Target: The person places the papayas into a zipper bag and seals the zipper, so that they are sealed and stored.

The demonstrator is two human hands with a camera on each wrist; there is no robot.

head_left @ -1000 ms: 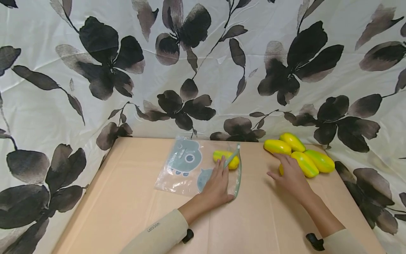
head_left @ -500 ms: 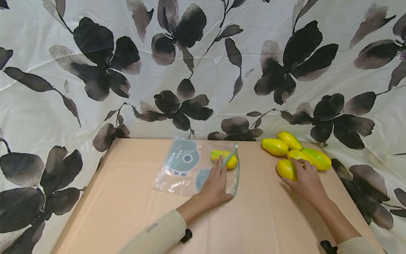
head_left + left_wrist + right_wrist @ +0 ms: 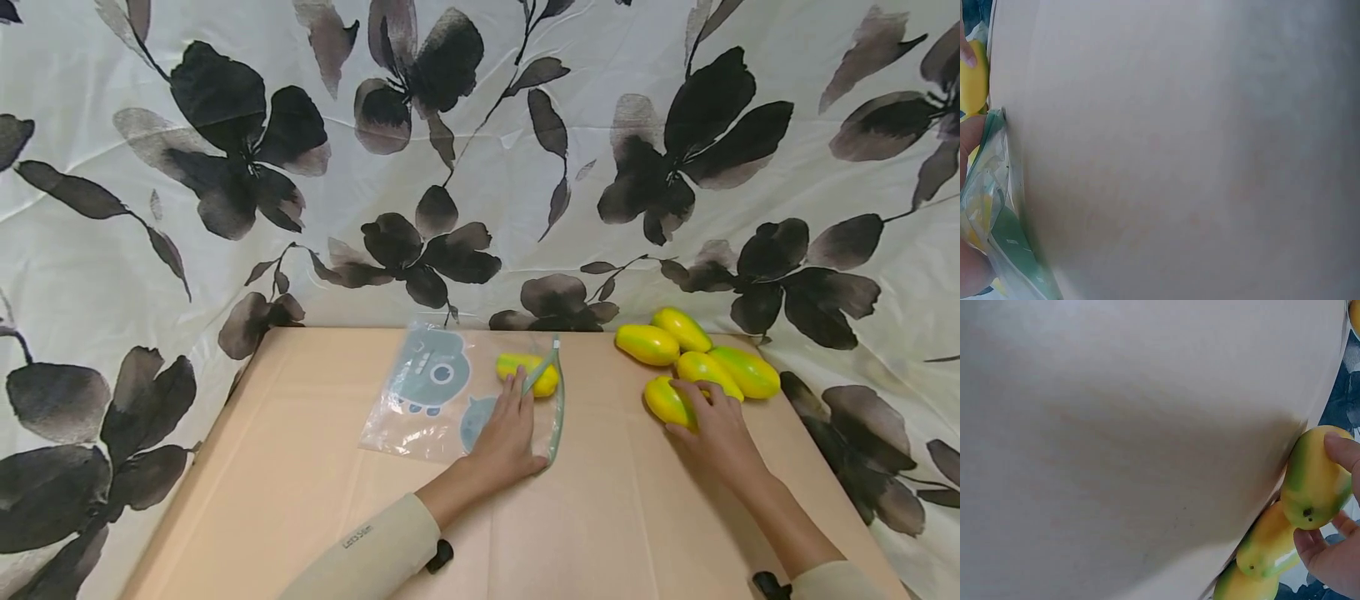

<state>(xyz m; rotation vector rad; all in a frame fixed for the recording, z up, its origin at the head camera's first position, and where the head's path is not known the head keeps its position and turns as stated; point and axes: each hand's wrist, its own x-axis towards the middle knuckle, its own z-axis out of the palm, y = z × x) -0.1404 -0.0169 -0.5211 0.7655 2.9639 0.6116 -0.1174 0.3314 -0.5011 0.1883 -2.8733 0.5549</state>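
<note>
My left hand [image 3: 506, 433] lies with straight fingers on a clear plastic zip bag [image 3: 412, 425] printed with blue-grey cartoon animals. The fingertips rest by the green zip strip at its mouth, beside a yellow-green mango [image 3: 513, 364] inside the bag. In the left wrist view, thumb [image 3: 972, 272] and a finger are spread apart along the bag's edge. To the right, my right hand [image 3: 723, 433] grips the front mango [image 3: 666, 402] of a group, thumb on one side and fingers on the other. The right wrist view shows this mango [image 3: 1310, 481] between them.
Several more mangoes [image 3: 647, 344] sit close together behind and beside the right hand, near the back right of the light brown board [image 3: 315, 483]. A white cloth [image 3: 330, 50] with dark flowers hangs behind the board's far edge.
The right hand has gone from reaching over the group with its fingers extended to gripping the front mango, which has moved slightly left. The left hand stays on the bag.
</note>
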